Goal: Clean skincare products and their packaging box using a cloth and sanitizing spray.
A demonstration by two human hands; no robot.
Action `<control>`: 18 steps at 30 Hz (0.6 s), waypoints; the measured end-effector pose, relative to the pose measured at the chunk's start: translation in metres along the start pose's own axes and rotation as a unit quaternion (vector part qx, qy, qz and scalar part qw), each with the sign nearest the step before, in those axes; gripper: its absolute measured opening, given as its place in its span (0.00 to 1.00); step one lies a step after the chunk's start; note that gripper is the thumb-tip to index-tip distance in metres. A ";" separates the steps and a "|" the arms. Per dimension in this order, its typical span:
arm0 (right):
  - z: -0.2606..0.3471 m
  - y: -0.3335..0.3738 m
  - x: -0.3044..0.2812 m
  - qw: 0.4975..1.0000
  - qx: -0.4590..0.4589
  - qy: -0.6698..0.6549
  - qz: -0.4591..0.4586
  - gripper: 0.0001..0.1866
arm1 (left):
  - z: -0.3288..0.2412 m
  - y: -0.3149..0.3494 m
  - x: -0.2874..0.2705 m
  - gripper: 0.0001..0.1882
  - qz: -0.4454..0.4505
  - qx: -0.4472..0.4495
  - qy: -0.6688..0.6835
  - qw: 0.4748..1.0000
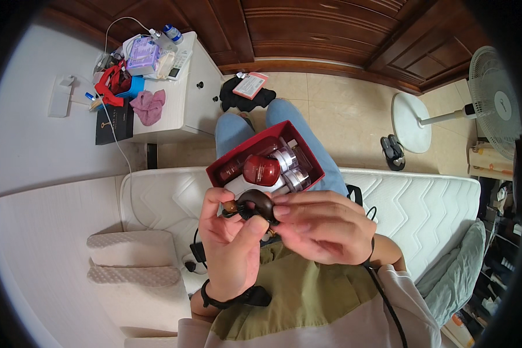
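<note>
My left hand and my right hand meet close under the camera, both pinching a small dark brown curved piece with black cord at its lower end. Just beyond the fingers, an open red box rests on my lap. It holds a round dark red jar, silver-lidded jars and a dark red bottle. My left wrist wears a black band. My knees in blue jeans point away.
I sit on a white quilted mattress. A white nightstand at the far left carries clutter, a pink cloth and a black box. A standing fan, dark slippers and a dark cloth with a card lie on the tiled floor. Pillows lie left.
</note>
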State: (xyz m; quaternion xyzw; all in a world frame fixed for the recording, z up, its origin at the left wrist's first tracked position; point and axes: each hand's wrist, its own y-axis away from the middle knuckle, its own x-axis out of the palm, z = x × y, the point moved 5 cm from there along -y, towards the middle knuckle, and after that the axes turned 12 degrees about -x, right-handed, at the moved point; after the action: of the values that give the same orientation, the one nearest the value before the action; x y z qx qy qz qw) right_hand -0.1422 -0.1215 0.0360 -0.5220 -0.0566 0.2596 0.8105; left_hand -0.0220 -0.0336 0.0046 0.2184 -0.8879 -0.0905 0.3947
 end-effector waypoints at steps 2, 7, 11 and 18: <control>0.000 0.001 0.000 1.000 0.001 0.016 0.007 0.21 | 0.001 0.001 -0.002 0.22 -0.003 0.002 -0.009 1.000; 0.001 0.001 0.003 0.999 0.017 0.036 -0.024 0.19 | 0.004 0.000 -0.001 0.20 -0.027 0.001 -0.019 0.999; -0.007 0.002 0.001 0.988 0.126 -0.032 -0.082 0.16 | 0.004 0.000 0.003 0.18 -0.046 0.013 -0.021 0.999; -0.025 0.004 -0.004 0.959 0.181 -0.197 -0.091 0.12 | -0.001 -0.001 0.009 0.16 -0.023 -0.059 0.038 0.997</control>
State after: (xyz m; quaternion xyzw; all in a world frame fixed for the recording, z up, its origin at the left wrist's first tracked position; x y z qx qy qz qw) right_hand -0.1379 -0.1422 0.0223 -0.2974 -0.2144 0.2888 0.8844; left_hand -0.0260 -0.0388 0.0106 0.2185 -0.8599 -0.1439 0.4382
